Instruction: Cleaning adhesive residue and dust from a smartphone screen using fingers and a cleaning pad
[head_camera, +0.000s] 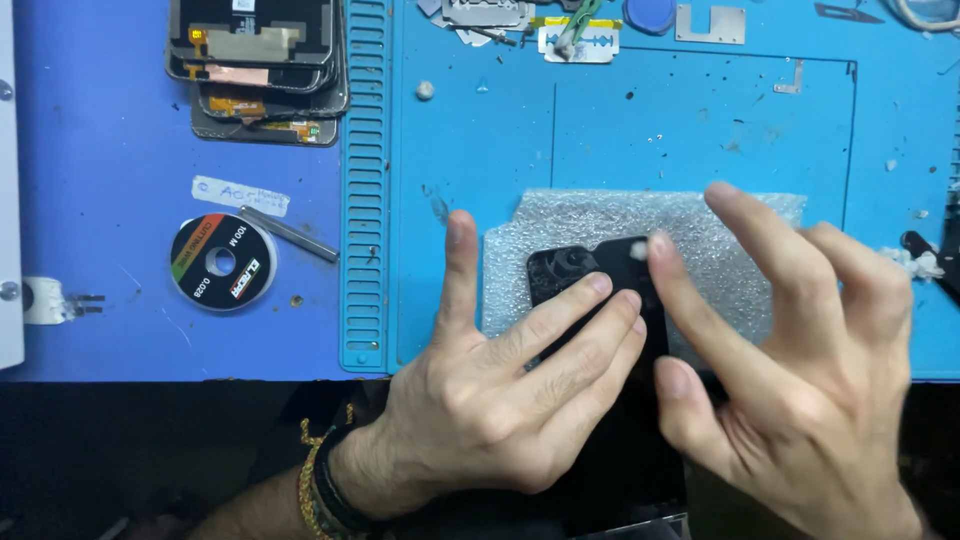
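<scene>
Phone (585, 275), black and lying flat, sits on a sheet of bubble wrap (740, 250) at about the middle of the blue mat (640, 130) that covers the desk. Its round camera area shows near its top left corner; the lower end is hidden under the hands.

From 7 o'clock the left hand (500, 390) reaches in, palm down, fingers spread and laid flat across the dark surface of the phone, the thumb pointing to 12 o'clock just off the wrap's left edge. A yellow and black bracelet (320, 485) circles that wrist.

From 5 o'clock comes the right hand (790, 370), fingers fanned wide and slightly blurred. Its index fingertip (662, 248) touches the phone's top right corner, where a small pale speck shows; I cannot tell whether anything is pinched there. The thumb rests near the phone's right edge.

At 9 o'clock from the phone a round black spool (222, 262) of thin wire lies on the darker blue part of the desk, with a slim metal rod (290, 234) and a white paper label (240, 195) just above it. At 11 o'clock a stack of phone screens (262, 60) lies face down. At 12 o'clock, along the far edge of the mat, lie a razor blade (580, 42), a small metal plate (710, 24) and a blue round lid (650, 14).
</scene>
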